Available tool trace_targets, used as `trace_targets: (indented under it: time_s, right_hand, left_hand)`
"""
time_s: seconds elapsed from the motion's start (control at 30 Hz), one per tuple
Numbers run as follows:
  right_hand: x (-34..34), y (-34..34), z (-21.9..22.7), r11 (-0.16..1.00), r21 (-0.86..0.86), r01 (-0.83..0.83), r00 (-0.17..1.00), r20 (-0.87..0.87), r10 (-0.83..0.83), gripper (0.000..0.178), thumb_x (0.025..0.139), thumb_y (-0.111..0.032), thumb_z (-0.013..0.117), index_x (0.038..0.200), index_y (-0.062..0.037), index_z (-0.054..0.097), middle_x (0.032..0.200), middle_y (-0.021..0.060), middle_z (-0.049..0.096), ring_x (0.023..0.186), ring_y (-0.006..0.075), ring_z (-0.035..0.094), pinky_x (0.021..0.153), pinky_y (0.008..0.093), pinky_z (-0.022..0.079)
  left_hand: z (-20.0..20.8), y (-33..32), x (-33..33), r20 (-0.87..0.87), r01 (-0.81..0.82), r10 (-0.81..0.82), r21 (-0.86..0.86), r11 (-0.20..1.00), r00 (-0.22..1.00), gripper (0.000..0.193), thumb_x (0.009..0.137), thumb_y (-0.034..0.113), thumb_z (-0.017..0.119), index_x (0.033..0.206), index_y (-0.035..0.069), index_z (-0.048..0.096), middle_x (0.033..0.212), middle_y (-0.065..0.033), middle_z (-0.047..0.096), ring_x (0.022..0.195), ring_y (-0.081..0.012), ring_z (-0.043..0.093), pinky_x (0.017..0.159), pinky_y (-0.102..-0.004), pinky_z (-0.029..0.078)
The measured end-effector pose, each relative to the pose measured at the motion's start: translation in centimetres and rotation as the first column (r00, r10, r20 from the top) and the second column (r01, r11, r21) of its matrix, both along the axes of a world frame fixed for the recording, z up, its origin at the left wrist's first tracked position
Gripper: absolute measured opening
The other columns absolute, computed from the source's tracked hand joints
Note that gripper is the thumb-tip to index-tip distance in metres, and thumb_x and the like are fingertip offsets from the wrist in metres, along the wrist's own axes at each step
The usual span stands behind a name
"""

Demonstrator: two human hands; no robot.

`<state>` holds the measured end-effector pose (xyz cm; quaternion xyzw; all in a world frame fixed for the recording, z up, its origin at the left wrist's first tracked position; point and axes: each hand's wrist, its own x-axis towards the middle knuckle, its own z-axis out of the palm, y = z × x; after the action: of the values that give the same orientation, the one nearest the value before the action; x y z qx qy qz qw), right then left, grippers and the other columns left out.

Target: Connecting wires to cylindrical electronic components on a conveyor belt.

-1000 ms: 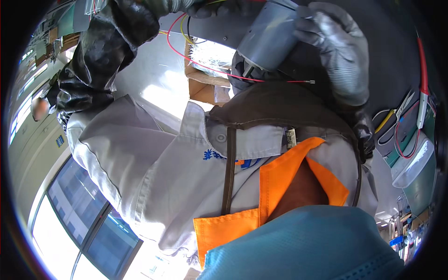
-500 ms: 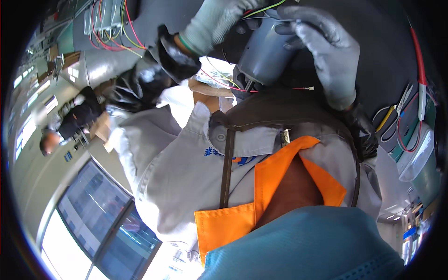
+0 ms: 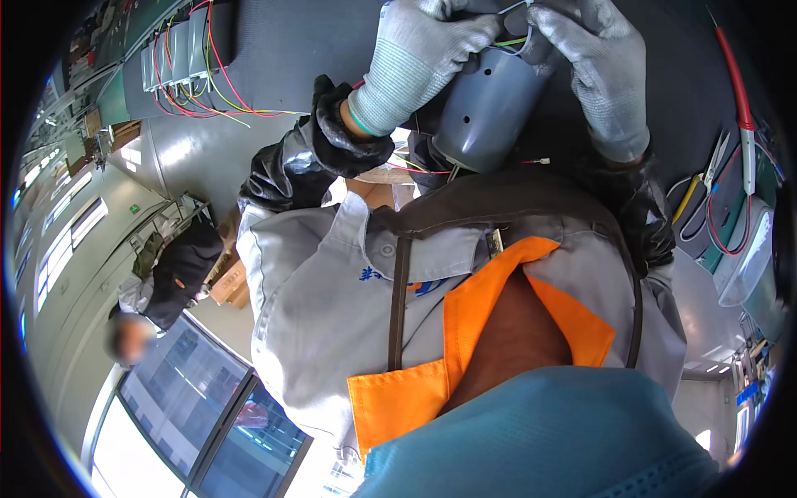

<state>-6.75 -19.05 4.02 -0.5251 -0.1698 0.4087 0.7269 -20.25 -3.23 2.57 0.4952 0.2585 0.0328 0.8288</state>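
Note:
Both my hands wear grey gloves with dark-coated fingers, below black sleeve covers. Between them a grey cylindrical motor [image 3: 488, 112] lies tilted on the dark work surface, its shaft end toward my body and two small holes in its side. My left hand [image 3: 423, 58] is closed in a pinch on thin wires at the motor's far end, where a yellow-green wire [image 3: 510, 41] shows. My right hand [image 3: 602, 70] is closed on a thin grey wire [image 3: 521, 51] looping over that same end. The fingertips are partly cut off by the top edge.
Several grey motors [image 3: 187, 50] with red and yellow-green wires stand at the left. On the right lie a red-and-white pen-shaped tool [image 3: 743, 116] with a cable, yellow-handled scissors [image 3: 701, 178] and a clear plastic tray [image 3: 745, 261]. Another person [image 3: 178, 270] is in the left background.
My left hand has come right and nearer, beside my right hand. My right fingers have closed over the wire. The motor has shifted slightly nearer and turned, showing its holes. The background person appears lower.

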Motion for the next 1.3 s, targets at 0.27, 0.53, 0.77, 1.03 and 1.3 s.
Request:
trace_targets:
  time_s: [0.27, 0.53, 0.77, 1.03, 1.3]
  right_hand:
    - [3.4, -0.9, 1.4, 0.915, -0.291, -0.279, 0.949, 0.060, 0.308, 0.030, 0.093, -0.005, 0.067, 0.120, 0.0087, 0.068, 0.083, 0.0048, 0.070, 0.065, 0.0074, 0.063, 0.056, 0.0239, 0.050]
    - [1.8, -3.3, 1.0, 0.962, -0.216, 0.166, 0.329, 0.932, 0.153, 0.008, 0.086, -0.005, 0.071, 0.087, 0.0023, 0.071, 0.082, 0.0142, 0.071, 0.075, 0.0293, 0.067, 0.070, 0.0364, 0.054]
    - [4.3, -3.5, -4.2, 0.896, -0.250, 0.366, 0.824, 0.535, -0.187, 0.005, 0.085, -0.002, 0.069, 0.084, 0.0029, 0.070, 0.075, 0.0113, 0.065, 0.066, 0.0212, 0.064, 0.062, 0.0325, 0.049]
    - [5.3, 0.6, -5.3, 0.891, -0.208, 0.403, 0.601, 0.794, -0.086, 0.010, 0.088, -0.005, 0.070, 0.081, 0.0024, 0.068, 0.072, 0.0094, 0.062, 0.059, 0.0163, 0.060, 0.052, 0.0339, 0.045]
    - [3.2, -2.5, -0.7, 0.967, 0.131, -0.220, 0.975, 0.003, 0.221, 0.026, 0.104, -0.023, 0.057, 0.109, 0.0011, 0.066, 0.067, -0.0001, 0.058, 0.047, 0.0066, 0.044, 0.045, 0.0214, 0.036]
  left_hand:
    - [1.4, -2.1, 2.6, -0.014, 0.054, -0.052, 0.257, 0.965, 0.999, 0.021, 0.094, -0.007, 0.063, 0.115, -0.007, 0.066, 0.087, -0.0006, 0.067, 0.069, -0.0046, 0.058, 0.058, -0.0193, 0.045]
    - [3.2, -4.3, 1.7, 0.006, -0.011, 0.014, 0.914, 0.404, 1.000, 0.037, 0.088, 0.003, 0.065, 0.125, -0.002, 0.063, 0.088, -0.0190, 0.068, 0.077, -0.0288, 0.070, 0.074, -0.0365, 0.056]
    - [0.7, -5.5, 0.6, 0.242, -0.253, 0.075, 0.913, 0.319, 0.967, 0.031, 0.089, 0.005, 0.070, 0.119, 0.001, 0.066, 0.098, -0.0201, 0.069, 0.083, -0.0324, 0.069, 0.076, -0.0382, 0.056]
    - [1.8, -5.3, 0.1, -0.134, 0.135, -0.013, 0.986, 0.094, 0.991, 0.026, 0.092, 0.017, 0.071, 0.117, 0.009, 0.068, 0.105, -0.0186, 0.069, 0.093, -0.0376, 0.068, 0.081, -0.0451, 0.056]
    - [0.6, -2.1, 1.6, -0.020, -0.096, -0.421, 0.963, -0.253, 0.907, 0.021, 0.083, 0.015, 0.076, 0.101, 0.008, 0.068, 0.082, -0.0074, 0.066, 0.064, -0.0260, 0.065, 0.053, -0.0372, 0.052]
